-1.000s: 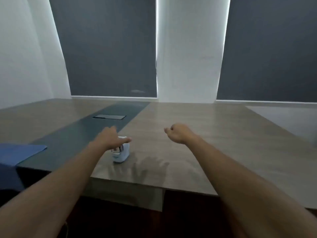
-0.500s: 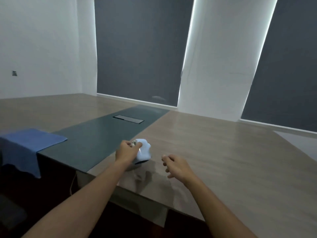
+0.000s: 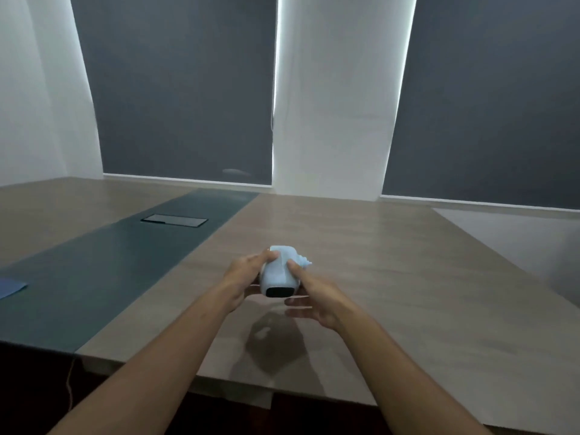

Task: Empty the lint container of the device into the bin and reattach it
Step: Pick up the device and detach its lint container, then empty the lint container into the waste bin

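The device (image 3: 277,274) is held above the table (image 3: 392,277), left hand (image 3: 248,274) at its 9 o'clock, right hand (image 3: 317,296) at 3, both grips closed on it. Likely step: detaching the container; the bin is unseen.

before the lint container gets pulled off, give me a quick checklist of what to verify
1. Device lifted clear of the table: ok, its shadow lies on the wood below.
2. Left hand gripping the device: ok, thumb on its top edge.
3. Right hand gripping the device: ok, thumb on the body, fingers beneath.
4. Lint container located and its seam visible: cannot tell, the far end is blurred.
5. Bin within reach: not ok, no bin in view.
6. Lint amount inside: cannot tell.
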`<action>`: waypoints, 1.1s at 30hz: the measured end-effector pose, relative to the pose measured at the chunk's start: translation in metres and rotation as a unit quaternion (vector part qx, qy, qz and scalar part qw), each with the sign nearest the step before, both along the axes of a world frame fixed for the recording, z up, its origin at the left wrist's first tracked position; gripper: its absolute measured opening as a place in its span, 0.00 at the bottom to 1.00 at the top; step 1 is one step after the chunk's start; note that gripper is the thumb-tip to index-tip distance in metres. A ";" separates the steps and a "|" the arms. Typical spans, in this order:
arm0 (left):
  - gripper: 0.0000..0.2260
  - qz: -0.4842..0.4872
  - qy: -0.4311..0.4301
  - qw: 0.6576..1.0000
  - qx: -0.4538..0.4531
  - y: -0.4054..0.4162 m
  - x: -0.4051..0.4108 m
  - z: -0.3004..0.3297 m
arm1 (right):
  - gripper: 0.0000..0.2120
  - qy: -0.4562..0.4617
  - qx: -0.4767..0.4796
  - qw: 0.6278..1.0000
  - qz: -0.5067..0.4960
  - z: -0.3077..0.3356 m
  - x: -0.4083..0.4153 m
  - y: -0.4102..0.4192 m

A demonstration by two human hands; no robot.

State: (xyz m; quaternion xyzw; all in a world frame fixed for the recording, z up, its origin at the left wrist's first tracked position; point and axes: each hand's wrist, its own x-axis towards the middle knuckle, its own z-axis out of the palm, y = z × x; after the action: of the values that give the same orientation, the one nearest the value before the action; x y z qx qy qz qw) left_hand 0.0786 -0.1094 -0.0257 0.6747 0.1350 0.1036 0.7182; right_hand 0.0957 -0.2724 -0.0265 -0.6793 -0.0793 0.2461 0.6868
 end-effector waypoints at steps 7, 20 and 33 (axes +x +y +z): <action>0.18 -0.055 -0.039 0.998 0.014 -0.027 0.017 -0.002 | 0.23 0.030 0.070 0.997 -0.034 -0.010 0.017 -0.039; 0.22 0.049 -0.062 0.990 0.117 -0.028 0.024 -0.017 | 0.21 0.035 0.220 0.963 -0.149 -0.028 0.056 -0.109; 0.34 0.153 -0.071 0.901 0.400 -0.061 0.005 -0.011 | 0.17 -0.044 0.166 0.975 -0.142 -0.014 0.010 -0.157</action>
State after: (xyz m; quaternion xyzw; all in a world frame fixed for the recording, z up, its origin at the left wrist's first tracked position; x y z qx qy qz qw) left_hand 0.0841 -0.1704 -0.0366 0.8671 0.1324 0.3052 0.3708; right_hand 0.1061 -0.4292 -0.0406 -0.5704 -0.0516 0.0997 0.8137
